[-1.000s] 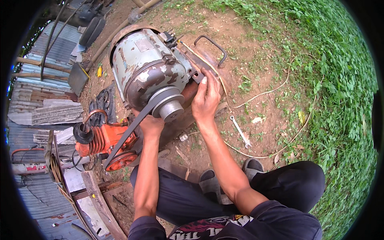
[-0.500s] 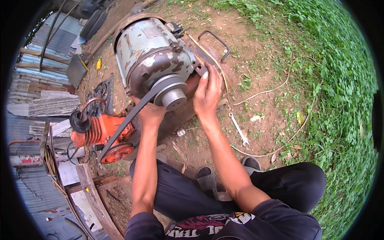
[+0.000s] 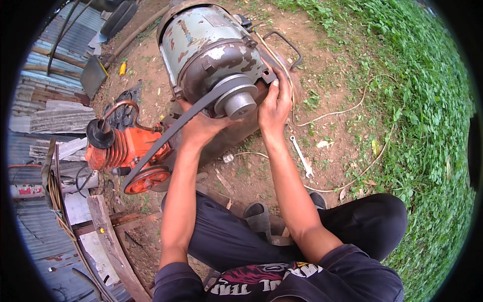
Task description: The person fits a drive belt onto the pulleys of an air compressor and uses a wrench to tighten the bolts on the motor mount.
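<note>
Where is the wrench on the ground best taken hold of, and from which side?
Probably grip the wrench at mid-shank, from above, with the nearer right hand: it lies flat on the soil, and its slim, straight shank between two wider heads should let the fingers close across it.

A: Surface?
B: Ground [image 3: 342,138], brown earth, green growth [image 3: 427,126] at right.
A: Items on it?
B: Wrench [image 3: 301,157], metal, one. Cable [image 3: 322,191], thin, pale, looping. Yellow object [image 3: 123,68], small, upper left. Sheeting [image 3: 132,94], black, crumpled. Base [image 3: 236,133], brown metal, beneath the motor [image 3: 190,38], grey, paint flaking.
</note>
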### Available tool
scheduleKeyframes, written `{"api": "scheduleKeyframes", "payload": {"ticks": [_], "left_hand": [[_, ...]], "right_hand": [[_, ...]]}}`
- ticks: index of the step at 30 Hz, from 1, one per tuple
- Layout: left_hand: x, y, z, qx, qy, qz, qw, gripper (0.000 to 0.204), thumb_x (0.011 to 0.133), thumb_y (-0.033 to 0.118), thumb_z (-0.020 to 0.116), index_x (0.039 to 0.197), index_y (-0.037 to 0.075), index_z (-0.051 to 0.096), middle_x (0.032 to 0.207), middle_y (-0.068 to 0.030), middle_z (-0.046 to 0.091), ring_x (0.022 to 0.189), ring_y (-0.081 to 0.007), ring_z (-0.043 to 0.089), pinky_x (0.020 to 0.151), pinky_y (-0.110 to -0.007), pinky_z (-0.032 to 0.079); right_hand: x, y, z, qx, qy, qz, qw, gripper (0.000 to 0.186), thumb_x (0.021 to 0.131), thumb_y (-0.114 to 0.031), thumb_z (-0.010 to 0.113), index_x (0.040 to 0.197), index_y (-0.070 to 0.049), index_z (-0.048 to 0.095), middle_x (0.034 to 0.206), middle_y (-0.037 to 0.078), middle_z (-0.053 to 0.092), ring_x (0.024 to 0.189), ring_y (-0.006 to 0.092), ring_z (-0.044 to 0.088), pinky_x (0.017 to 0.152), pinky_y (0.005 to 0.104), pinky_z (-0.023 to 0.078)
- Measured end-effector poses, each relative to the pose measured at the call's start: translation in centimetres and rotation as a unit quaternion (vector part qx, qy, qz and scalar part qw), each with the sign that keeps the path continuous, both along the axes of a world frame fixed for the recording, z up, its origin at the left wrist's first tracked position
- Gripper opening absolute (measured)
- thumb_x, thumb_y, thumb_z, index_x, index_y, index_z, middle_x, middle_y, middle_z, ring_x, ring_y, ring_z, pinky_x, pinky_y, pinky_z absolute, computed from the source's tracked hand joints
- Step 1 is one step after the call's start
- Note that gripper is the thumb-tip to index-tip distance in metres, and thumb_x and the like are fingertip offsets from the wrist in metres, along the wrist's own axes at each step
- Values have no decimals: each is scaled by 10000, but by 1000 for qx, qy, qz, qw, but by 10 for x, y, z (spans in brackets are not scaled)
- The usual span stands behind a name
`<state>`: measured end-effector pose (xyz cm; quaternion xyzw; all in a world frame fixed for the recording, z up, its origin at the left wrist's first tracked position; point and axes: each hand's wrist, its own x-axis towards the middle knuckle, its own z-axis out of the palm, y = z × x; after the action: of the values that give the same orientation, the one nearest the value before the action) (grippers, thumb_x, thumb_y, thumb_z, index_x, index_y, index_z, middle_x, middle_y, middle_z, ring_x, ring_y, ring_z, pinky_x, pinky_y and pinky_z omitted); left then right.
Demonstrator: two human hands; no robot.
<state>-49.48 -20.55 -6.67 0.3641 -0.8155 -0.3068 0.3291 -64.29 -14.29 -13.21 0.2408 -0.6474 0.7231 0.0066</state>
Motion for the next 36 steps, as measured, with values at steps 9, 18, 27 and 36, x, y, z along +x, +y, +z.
{"api": "scheduleKeyframes", "payload": {"ticks": [9, 18, 27, 36], "left_hand": [[51, -34, 13, 74, 111, -38, 990, 563, 905, 130, 594, 1412, -20, 399, 1330, -137, 533, 1185, -241, 535, 1051, -355, 401], [10, -89, -24, 227, 349, 106, 903, 523, 1055, 412, 308, 1316, 21, 539, 1279, -117, 598, 1220, -224, 531, 1043, -364, 400], [-31, -33, 1, 270, 433, -41, 859, 612, 1032, 520, 284, 1364, 54, 502, 1353, -118, 551, 1256, -256, 512, 1079, -416, 387], [-38, 1, 22, 289, 449, 21, 845, 869, 934, 735, 261, 1449, 46, 386, 1430, -137, 474, 1314, -314, 454, 1114, -478, 353]], "right_hand": [[-6, -5, -9, -38, 47, -26, 998, 282, 956, -111, 493, 1169, 31, 611, 1137, 215, 642, 1103, 375, 578, 966, 445, 433], [-4, 7, 1, -27, 65, 3, 998, 290, 935, -116, 556, 1178, 29, 623, 1144, 215, 655, 1086, 357, 618, 951, 422, 463], [-8, 17, -2, -40, 66, 10, 997, 285, 940, -121, 561, 1162, 45, 628, 1118, 226, 661, 1072, 357, 625, 954, 418, 461], [-16, 13, -13, 84, 153, -18, 984, 528, 875, -278, 704, 1285, 22, 563, 1241, 217, 593, 1231, 376, 493, 1057, 511, 314]]}}
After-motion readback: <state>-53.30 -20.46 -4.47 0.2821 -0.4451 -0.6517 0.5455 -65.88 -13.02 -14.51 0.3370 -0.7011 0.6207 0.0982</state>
